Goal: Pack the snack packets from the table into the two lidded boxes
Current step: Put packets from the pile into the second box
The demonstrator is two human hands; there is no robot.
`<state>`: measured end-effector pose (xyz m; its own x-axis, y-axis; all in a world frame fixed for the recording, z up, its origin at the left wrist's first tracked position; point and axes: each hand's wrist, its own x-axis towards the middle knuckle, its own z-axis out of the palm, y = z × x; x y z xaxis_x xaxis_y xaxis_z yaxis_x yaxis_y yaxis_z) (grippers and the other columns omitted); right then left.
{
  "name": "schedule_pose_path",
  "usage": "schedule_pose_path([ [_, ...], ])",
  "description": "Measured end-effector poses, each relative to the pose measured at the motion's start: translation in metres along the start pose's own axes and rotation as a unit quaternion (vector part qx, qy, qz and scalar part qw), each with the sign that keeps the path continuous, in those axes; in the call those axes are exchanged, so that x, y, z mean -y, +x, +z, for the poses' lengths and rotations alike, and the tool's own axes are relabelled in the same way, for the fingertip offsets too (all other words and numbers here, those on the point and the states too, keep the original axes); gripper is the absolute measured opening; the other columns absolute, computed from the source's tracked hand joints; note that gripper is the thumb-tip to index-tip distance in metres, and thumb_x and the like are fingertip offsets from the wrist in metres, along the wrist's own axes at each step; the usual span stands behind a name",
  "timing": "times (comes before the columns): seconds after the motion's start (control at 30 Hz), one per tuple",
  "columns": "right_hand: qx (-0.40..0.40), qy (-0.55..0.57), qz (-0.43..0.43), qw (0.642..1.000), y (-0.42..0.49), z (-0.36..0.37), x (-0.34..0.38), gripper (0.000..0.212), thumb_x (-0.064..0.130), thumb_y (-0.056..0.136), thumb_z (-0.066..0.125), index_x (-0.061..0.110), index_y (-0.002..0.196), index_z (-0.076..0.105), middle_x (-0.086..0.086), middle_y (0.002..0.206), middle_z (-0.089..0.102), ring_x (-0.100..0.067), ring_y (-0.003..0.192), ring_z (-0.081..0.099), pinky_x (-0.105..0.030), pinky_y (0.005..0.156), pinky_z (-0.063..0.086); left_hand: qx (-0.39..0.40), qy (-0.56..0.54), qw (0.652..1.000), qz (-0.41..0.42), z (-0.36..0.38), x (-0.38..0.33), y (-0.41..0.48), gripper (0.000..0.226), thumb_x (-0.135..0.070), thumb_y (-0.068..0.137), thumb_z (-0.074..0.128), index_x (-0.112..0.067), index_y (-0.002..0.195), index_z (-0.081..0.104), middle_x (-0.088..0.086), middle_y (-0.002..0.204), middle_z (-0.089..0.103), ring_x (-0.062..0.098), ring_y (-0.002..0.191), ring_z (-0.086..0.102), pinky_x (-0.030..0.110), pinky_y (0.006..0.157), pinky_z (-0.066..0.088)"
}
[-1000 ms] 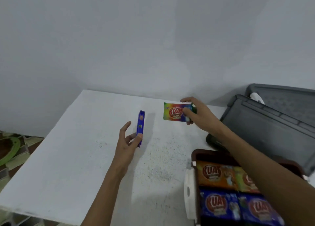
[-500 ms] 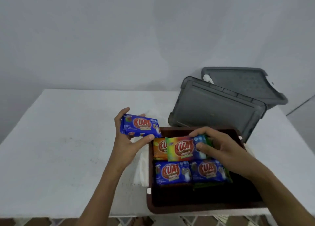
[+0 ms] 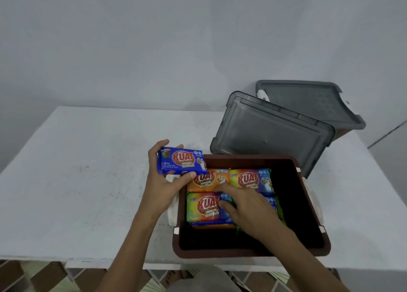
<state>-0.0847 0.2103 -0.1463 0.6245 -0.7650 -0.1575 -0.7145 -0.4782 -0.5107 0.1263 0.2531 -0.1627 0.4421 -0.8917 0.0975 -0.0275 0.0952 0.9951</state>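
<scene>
clamps left grip point(image 3: 161, 181) round blue packet point(image 3: 181, 163), long axis left-right, over worktop point(image 3: 88, 170) just left of brown box point(image 3: 242, 157). rests right grip point(image 3: 248, 208) flat, fingers apart, on rainbow packet point(image 3: 201, 207) inside. probably needs short carry right; left grip nearer.

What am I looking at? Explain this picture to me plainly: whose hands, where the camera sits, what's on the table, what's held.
There is no machine here. A person works bare-handed, and the one camera sits on their head, looking down at the white table. The left hand grips a blue rectangular snack packet by the far left corner of the open brown plastic box. The right hand rests inside the box on a rainbow-coloured snack packet, near an orange packet and more packets. Behind the box a grey plastic lid leans, with a second grey lid farther back.
</scene>
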Motion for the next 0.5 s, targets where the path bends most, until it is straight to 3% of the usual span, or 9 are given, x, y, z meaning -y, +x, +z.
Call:
schedule_pose_path([
  [0.1, -0.047, -0.109, -0.015, 0.993, -0.003, -0.001, -0.006, 0.036, 0.05, 0.097, 0.047, 0.04, 0.13, 0.041, 0.009, 0.114, 0.066, -0.009, 0.093, 0.063, -0.021, 0.067, 0.049, 0.012, 0.0, 1.0, -0.008, 0.003, -0.006, -0.006, 0.078, -0.021, 0.063, 0.084, -0.041, 0.125, 0.04, -0.014, 0.126, 0.062, 0.008, 0.116, 0.06, 0.022, 0.073, 0.057],
  [0.17, -0.089, -0.079, -0.001, 0.993, -0.003, -0.008, -0.011, 0.032, 0.049, 0.096, 0.049, 0.037, 0.126, 0.046, 0.008, 0.102, 0.068, -0.005, 0.082, 0.062, -0.014, 0.06, 0.045, 0.037, -0.005, 0.999, -0.012, 0.006, -0.012, -0.011, 0.076, -0.026, 0.061, 0.088, -0.047, 0.119, 0.043, -0.018, 0.122, 0.064, 0.008, 0.112, 0.063, 0.023, 0.07, 0.058],
  [0.23, -0.112, 0.107, 0.025, 0.988, -0.003, -0.02, -0.011, 0.03, 0.048, 0.094, 0.052, 0.037, 0.122, 0.048, 0.007, 0.099, 0.068, -0.004, 0.082, 0.067, -0.015, 0.06, 0.054, 0.066, 0.0, 0.998, -0.015, 0.011, -0.018, -0.015, 0.074, -0.034, 0.057, 0.089, -0.051, 0.115, 0.045, -0.019, 0.12, 0.065, 0.01, 0.108, 0.066, 0.026, 0.07, 0.059],
  [0.27, -0.106, 0.222, 0.032, 0.969, -0.003, -0.026, -0.009, 0.033, 0.049, 0.09, 0.053, 0.039, 0.122, 0.049, 0.007, 0.101, 0.069, -0.003, 0.088, 0.069, -0.017, 0.059, 0.057, 0.08, 0.006, 0.997, -0.017, 0.016, -0.019, -0.017, 0.074, -0.035, 0.057, 0.089, -0.05, 0.115, 0.044, -0.018, 0.119, 0.065, 0.012, 0.107, 0.067, 0.03, 0.07, 0.06],
  [0.37, -0.036, 0.525, 0.04, 0.849, -0.009, -0.033, -0.003, 0.04, 0.043, 0.087, 0.06, 0.041, 0.127, 0.054, 0.003, 0.111, 0.069, -0.013, 0.104, 0.07, -0.033, 0.068, 0.061, 0.119, 0.038, 0.992, -0.015, 0.032, -0.023, -0.024, 0.075, -0.037, 0.059, 0.089, -0.051, 0.116, 0.043, -0.022, 0.115, 0.064, 0.011, 0.104, 0.068, 0.032, 0.07, 0.061],
  [0.43, -0.032, 0.604, 0.041, 0.795, -0.014, -0.035, -0.004, 0.04, 0.036, 0.086, 0.063, 0.037, 0.126, 0.059, 0.004, 0.116, 0.068, -0.022, 0.11, 0.068, -0.04, 0.072, 0.06, 0.142, 0.071, 0.987, -0.001, 0.04, -0.027, -0.027, 0.074, -0.046, 0.059, 0.087, -0.057, 0.115, 0.04, -0.029, 0.113, 0.06, 0.004, 0.103, 0.066, 0.024, 0.069, 0.059],
  [0.5, -0.057, 0.59, 0.048, 0.804, -0.021, -0.04, -0.009, 0.034, 0.032, 0.085, 0.064, 0.033, 0.119, 0.063, 0.004, 0.116, 0.069, -0.024, 0.11, 0.068, -0.039, 0.071, 0.061, 0.165, 0.127, 0.978, 0.011, 0.043, -0.029, -0.024, 0.076, -0.06, 0.06, 0.081, -0.063, 0.119, 0.034, -0.036, 0.118, 0.054, 0.0, 0.108, 0.062, 0.019, 0.072, 0.058],
])
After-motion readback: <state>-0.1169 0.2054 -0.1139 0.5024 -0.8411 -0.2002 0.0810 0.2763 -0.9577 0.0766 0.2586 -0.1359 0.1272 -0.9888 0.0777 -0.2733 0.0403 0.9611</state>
